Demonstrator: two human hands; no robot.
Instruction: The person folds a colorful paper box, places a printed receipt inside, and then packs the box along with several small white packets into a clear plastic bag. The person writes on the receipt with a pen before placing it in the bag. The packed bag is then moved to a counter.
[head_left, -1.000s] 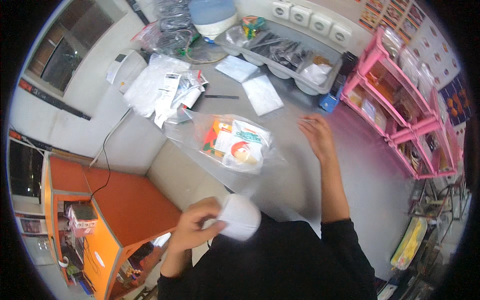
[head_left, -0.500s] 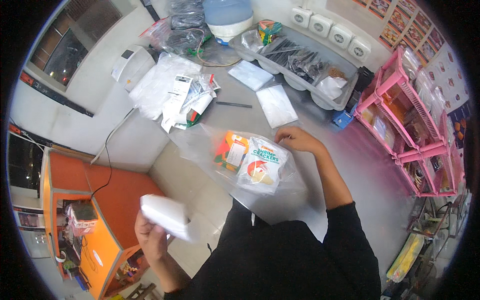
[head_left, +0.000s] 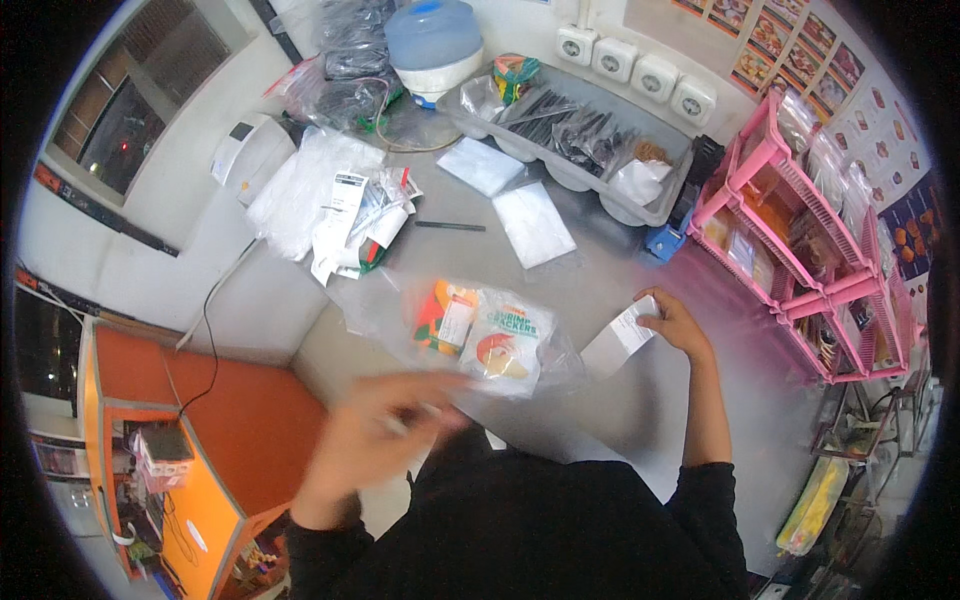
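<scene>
My right hand pinches a white printed paper slip by its upper end, above the metal table. To its left lies a clear plastic bag with two packets inside or under its film. One is a white shrimp crackers packet with a red and yellow picture. Beside it sits an orange and green packet bearing a white label. My left hand hovers near the table's front edge, just below the bag. Motion smears its fingers, so whether it holds anything is unclear.
White packets and a dark thin stick lie farther back. A grey tray of wrapped black utensils stands behind them. Receipts and pouches pile up at the far left; a pink rack stands right, an orange cabinet left.
A white paper that was in my left hand is gone from it; a white slip is now in my right hand. My left hand swung right toward the bag, while my right moved right, off the bag.
</scene>
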